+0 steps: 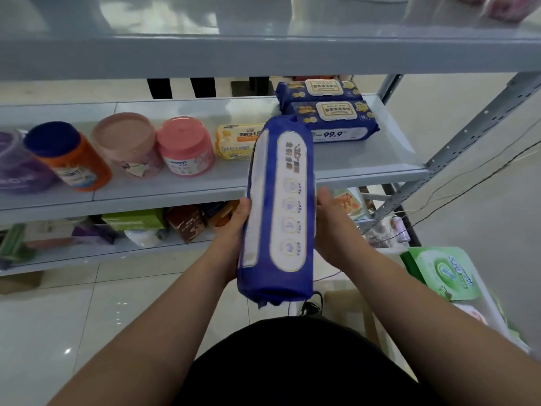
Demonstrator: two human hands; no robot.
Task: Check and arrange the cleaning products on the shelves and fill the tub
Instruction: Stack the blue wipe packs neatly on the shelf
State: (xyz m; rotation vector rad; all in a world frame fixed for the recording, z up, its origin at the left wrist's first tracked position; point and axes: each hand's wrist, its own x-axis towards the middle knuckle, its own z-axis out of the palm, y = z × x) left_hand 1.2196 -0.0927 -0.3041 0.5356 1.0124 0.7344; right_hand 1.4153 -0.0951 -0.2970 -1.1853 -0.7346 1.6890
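I hold a long blue wet-wipe pack (278, 212) lengthwise in front of the middle shelf (205, 183), its back label with white panels facing up. My left hand (238, 227) grips its left side and my right hand (329, 218) its right side. Two matching blue wipe packs (333, 118) lie stacked at the shelf's right end. A white tub (480, 303) stands at the lower right with a green wipe pack (445, 271) in it.
On the middle shelf from the left stand a purple jar (20, 165), an orange tub with a blue lid (70, 156), two pink tubs (152, 145) and a yellow wipe pack (237, 140). Boxes and bottles fill the bottom shelf (131, 227). Cables cross the floor at right.
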